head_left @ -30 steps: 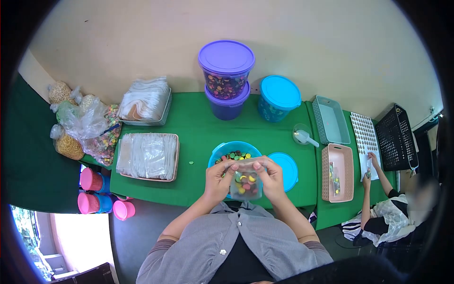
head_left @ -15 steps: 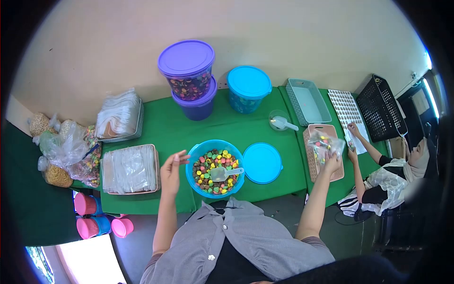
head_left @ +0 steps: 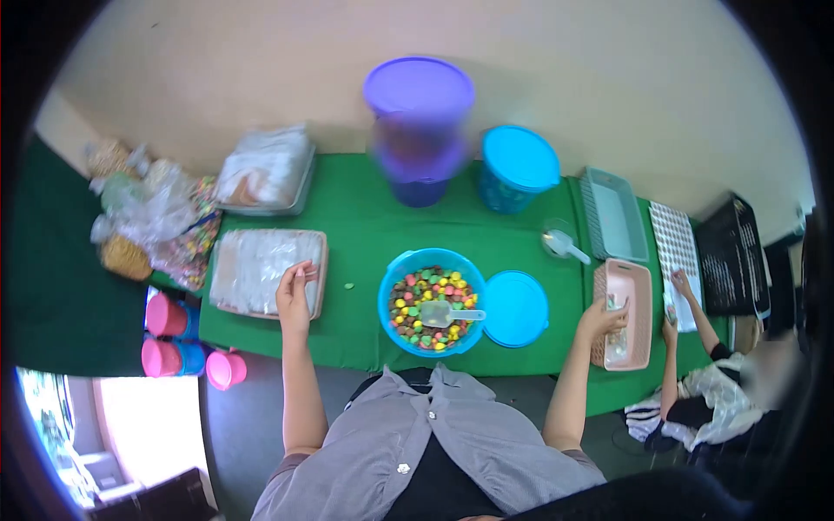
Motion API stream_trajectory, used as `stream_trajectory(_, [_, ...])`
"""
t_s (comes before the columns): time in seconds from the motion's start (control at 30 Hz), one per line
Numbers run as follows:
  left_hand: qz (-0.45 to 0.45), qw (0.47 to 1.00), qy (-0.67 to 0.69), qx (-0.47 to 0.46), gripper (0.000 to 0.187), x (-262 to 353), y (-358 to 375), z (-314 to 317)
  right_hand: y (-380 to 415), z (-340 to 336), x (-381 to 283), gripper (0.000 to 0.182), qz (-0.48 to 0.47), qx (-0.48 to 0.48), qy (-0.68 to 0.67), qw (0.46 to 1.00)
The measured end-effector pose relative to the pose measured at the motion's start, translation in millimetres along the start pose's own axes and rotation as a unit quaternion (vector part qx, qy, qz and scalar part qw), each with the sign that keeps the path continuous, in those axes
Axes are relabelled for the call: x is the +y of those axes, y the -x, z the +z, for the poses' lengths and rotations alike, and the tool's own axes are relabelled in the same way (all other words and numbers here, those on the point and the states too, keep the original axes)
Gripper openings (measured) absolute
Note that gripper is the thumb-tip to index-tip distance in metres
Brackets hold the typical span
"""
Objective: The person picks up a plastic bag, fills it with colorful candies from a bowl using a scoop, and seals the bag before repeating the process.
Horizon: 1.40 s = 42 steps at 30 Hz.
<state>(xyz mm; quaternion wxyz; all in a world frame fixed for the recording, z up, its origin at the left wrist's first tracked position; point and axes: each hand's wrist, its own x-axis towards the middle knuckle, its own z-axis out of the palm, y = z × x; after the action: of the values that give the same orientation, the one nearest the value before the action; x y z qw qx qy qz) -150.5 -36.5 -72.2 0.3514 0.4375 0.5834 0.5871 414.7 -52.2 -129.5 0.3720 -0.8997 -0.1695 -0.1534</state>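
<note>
My left hand [head_left: 294, 293] is over the right side of a pink basket [head_left: 320, 300] stacked with clear plastic bags [head_left: 252, 273]. Its fingers are loosely bent, with nothing visible in them. Over the left edge of another pink basket [head_left: 641, 326], my right hand [head_left: 604, 319] has its fingers stretched out and holds nothing. A clear packet [head_left: 616, 347] lies in that basket, partly hidden by the hand. Between my hands stands a blue tub [head_left: 385, 306] of colourful candies [head_left: 421, 330], a clear scoop [head_left: 437, 314] resting on top.
A blue lid [head_left: 517, 308] lies beside the tub. Purple containers [head_left: 420, 87] and a blue lidded bucket [head_left: 519, 169] stand behind. A small bowl with a scoop [head_left: 569, 246] and a grey basket [head_left: 617, 217] are further right. A co-worker's hands [head_left: 676, 304] are beside a sticker sheet [head_left: 676, 239].
My right hand has lowered and let go of the candy packet into the pink basket. My left hand has moved left from beside the tub to the bags. The view has shifted.
</note>
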Motion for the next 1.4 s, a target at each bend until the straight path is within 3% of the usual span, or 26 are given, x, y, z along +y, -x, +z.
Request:
stream_trajectory(0.07, [0.010,0.999,-0.005,0.038,0.028,-14.0,-3.4,-22.5,41.9,-6.3,-63.8,0.057,-0.219,-0.016,-0.112,0.969])
stream_trajectory(0.13, [0.001,0.993,-0.076,0.085,0.026,-22.1,-4.9,-41.5,102.2,-47.8,-144.6,0.048,-0.254,-0.183,-0.282,0.907])
stream_trajectory(0.27, [-0.019,0.974,-0.183,0.132,0.018,-40.5,-0.2,-70.0,232.6,-109.1,-230.7,0.032,-0.342,-0.425,-0.421,0.725])
stream_trajectory(0.33, [-0.025,0.969,-0.200,0.141,0.018,-55.9,3.3,-81.8,297.9,-106.5,-235.0,0.027,-0.408,-0.493,-0.434,0.634])
stream_trajectory(0.4, [0.003,0.952,-0.284,0.115,0.019,-60.4,5.2,-84.7,353.6,-103.6,-232.1,0.025,-0.342,-0.625,-0.413,0.568])
stream_trajectory(0.43, [0.000,0.951,-0.287,0.119,0.019,-59.4,6.1,-85.0,377.9,-90.4,-223.9,0.025,-0.342,-0.629,-0.413,0.563])
stream_trajectory(0.5, [0.054,0.947,-0.310,0.070,0.027,-54.6,6.2,-83.8,426.2,-50.1,-200.7,0.043,-0.361,-0.656,-0.270,0.606])
stream_trajectory(0.53, [0.052,0.946,-0.312,0.071,0.027,-54.6,6.5,-83.4,442.6,-33.4,-190.9,0.043,-0.360,-0.658,-0.270,0.604])
stream_trajectory(0.6, [0.109,0.918,-0.380,0.032,0.034,-55.4,2.0,-84.2,465.4,-0.1,-176.7,0.054,-0.430,-0.542,-0.146,0.707])
stream_trajectory(0.67, [0.103,0.919,-0.381,0.001,0.038,-62.3,-0.4,-88.8,478.7,24.4,-165.3,0.060,-0.453,-0.546,-0.091,0.699])
stream_trajectory(0.73, [0.112,0.912,-0.391,-0.050,0.039,-71.1,-3.2,-91.9,484.8,31.7,-162.7,0.050,-0.531,-0.490,-0.018,0.691])
stream_trajectory(0.77, [0.110,0.906,-0.403,-0.065,0.041,-76.4,-3.2,-94.1,484.4,35.1,-160.4,0.050,-0.528,-0.489,-0.018,0.694])
stream_trajectory(0.83, [0.115,0.902,-0.410,-0.075,0.041,-77.6,-5.5,-98.2,477.4,31.3,-161.8,0.037,-0.497,-0.581,-0.048,0.642])
stream_trajectory(0.97, [0.104,0.898,-0.417,-0.096,0.041,-68.0,-5.7,-97.7,464.7,14.8,-166.1,0.024,-0.468,-0.573,-0.105,0.665])
stream_trajectory(1.03, [0.109,0.892,-0.424,-0.109,0.042,-66.0,-4.6,-98.7,440.9,-30.8,-193.8,0.020,-0.437,-0.518,-0.284,0.678])
stream_trajectory(1.1, [0.108,0.887,-0.434,-0.114,0.042,-66.5,0.4,-102.9,404.7,-77.2,-216.8,0.020,-0.446,-0.448,-0.348,0.692])
stream_trajectory(1.23, [0.131,0.889,-0.424,-0.113,0.029,-69.8,5.7,-111.0,326.5,-103.7,-215.4,0.021,-0.458,-0.343,-0.241,0.784])
stream_trajectory(1.27, [0.123,0.902,-0.402,-0.099,0.026,-69.6,7.0,-111.1,312.2,-98.3,-206.5,0.021,-0.458,-0.338,-0.240,0.786])
stream_trajectory(1.33, [0.129,0.915,-0.376,-0.073,0.026,-61.2,6.4,-110.6,294.3,-82.0,-186.4,0.020,-0.406,-0.356,-0.112,0.834])
stream_trajectory(1.4, [0.137,0.925,-0.353,-0.043,0.025,-45.9,3.2,-111.2,288.7,-77.7,-176.7,0.021,-0.418,-0.331,-0.102,0.840])
